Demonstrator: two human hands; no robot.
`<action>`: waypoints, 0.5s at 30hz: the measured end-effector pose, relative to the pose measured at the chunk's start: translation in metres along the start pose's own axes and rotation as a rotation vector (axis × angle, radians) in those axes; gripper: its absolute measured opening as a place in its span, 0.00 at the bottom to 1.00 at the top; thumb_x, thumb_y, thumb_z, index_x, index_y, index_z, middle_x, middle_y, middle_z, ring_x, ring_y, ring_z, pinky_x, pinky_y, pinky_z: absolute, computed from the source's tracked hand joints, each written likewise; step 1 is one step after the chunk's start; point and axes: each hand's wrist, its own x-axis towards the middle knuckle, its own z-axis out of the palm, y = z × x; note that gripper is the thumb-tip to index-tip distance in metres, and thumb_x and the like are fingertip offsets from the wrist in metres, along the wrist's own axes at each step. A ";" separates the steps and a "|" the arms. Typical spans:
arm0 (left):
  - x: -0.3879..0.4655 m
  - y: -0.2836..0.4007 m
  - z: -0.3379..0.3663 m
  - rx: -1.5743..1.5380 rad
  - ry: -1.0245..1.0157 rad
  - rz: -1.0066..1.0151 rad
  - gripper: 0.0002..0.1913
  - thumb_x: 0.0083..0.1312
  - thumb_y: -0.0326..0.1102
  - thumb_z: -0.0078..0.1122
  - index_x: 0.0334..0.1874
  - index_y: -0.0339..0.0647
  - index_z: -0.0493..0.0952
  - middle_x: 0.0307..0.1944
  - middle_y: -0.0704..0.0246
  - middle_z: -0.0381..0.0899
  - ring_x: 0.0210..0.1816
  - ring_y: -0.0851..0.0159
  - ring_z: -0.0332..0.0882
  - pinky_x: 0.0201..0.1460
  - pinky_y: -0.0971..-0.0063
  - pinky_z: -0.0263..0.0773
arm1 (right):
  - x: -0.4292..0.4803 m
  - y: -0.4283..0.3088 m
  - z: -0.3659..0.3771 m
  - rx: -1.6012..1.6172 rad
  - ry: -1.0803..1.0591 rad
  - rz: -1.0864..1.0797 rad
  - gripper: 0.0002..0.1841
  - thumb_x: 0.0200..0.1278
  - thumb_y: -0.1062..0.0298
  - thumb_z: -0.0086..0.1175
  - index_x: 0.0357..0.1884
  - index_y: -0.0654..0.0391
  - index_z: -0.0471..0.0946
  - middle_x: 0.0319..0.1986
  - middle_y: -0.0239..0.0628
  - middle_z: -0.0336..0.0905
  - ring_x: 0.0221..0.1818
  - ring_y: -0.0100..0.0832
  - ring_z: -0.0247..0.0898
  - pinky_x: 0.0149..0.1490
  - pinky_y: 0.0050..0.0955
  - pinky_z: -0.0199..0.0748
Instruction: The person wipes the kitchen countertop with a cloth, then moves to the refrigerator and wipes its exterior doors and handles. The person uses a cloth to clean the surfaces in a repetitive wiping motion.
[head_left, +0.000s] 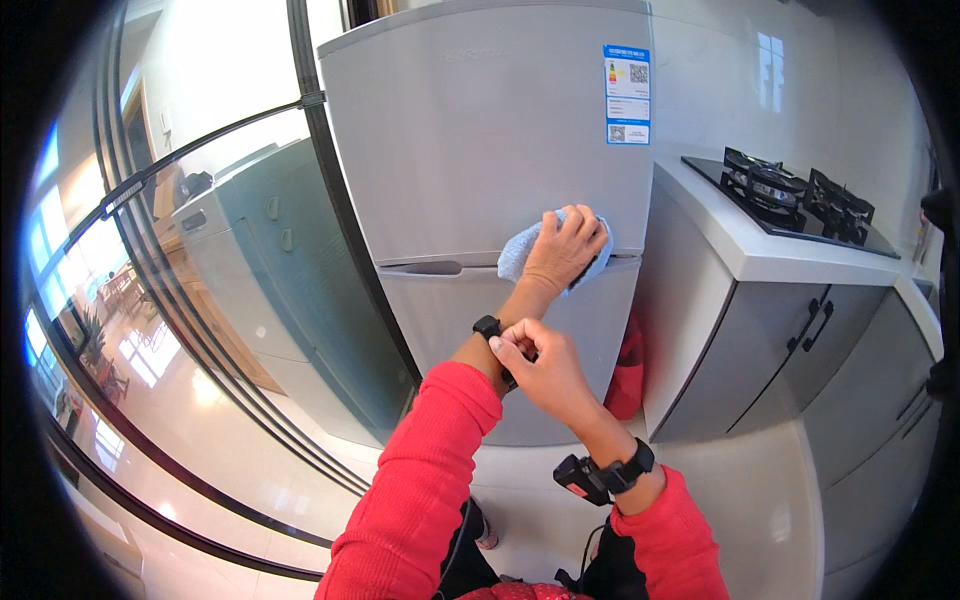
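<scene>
A grey two-door refrigerator (480, 150) stands in front of me, with a blue and white label (627, 94) at the upper right of its top door. My left hand (566, 247) grips a light blue cloth (517, 251) against the refrigerator, at the seam between the doors. Around my left wrist runs a black strap (487, 327). The fingers of my right hand (540, 360) are pinched at this wrist, touching the strap area; how much they grip is partly hidden. On my right wrist sits a black device on a strap (600, 476).
At the right, a gas stove (780, 195) is set in a white counter (765, 255) above grey cabinets (780, 360). A red bag-like thing (626, 375) lies beside the refrigerator. Black-framed glass door panels (322, 172) stand at the left, with a large appliance (277, 262) behind them.
</scene>
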 end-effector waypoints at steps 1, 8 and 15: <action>-0.002 -0.003 0.000 -0.004 0.010 0.017 0.12 0.64 0.40 0.54 0.49 0.52 0.72 0.53 0.65 0.71 0.54 0.59 0.69 0.48 0.57 0.67 | 0.000 -0.001 0.000 0.021 -0.035 0.017 0.13 0.63 0.62 0.62 0.31 0.62 0.77 0.24 0.38 0.79 0.24 0.31 0.73 0.33 0.31 0.72; -0.005 -0.074 0.002 -0.128 0.084 -0.098 0.14 0.63 0.41 0.55 0.51 0.56 0.73 0.53 0.68 0.72 0.55 0.60 0.70 0.47 0.59 0.66 | -0.046 0.037 -0.026 -0.179 -0.049 -0.175 0.19 0.64 0.69 0.57 0.57 0.60 0.74 0.51 0.45 0.76 0.52 0.41 0.73 0.57 0.37 0.71; 0.014 -0.215 0.012 -0.016 0.229 -0.622 0.17 0.59 0.33 0.63 0.51 0.53 0.77 0.57 0.72 0.73 0.60 0.59 0.68 0.56 0.57 0.61 | -0.180 0.113 -0.093 -0.481 -0.135 0.065 0.12 0.62 0.71 0.57 0.47 0.57 0.81 0.45 0.45 0.79 0.51 0.46 0.75 0.57 0.41 0.72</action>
